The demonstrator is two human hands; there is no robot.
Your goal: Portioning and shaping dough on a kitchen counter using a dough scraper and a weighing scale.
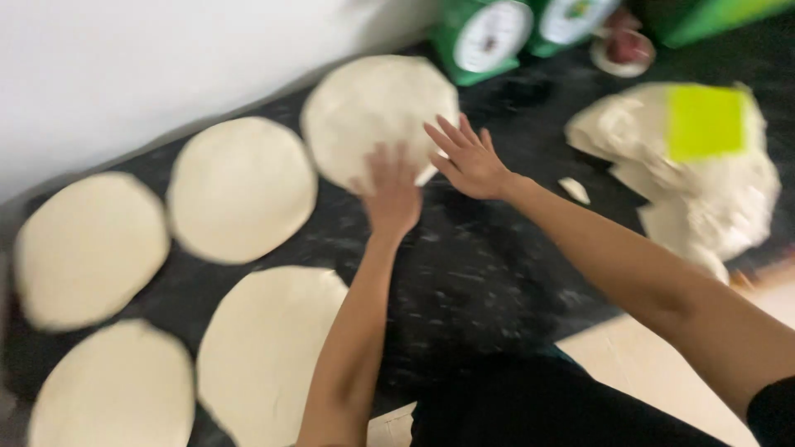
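left hand: i lay it open and flat on the dough round, gripping nothing.
right hand: fingers spread, at the round's edge, nothing grasped.
risk: i judge the thin round could tear or fold near the worktop's back edge.

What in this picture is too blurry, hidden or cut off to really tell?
All from the head view:
- Left hand and right hand: motion blur hides whether the fingers press or only touch the dough round.
- Green scales: top edge cuts them; dial markings are blurred.
- Dough mass: partly covered by a yellow-green scraper.
- Lowest dough rounds: cut by the bottom edge.
- Small round dish: contents too blurred.
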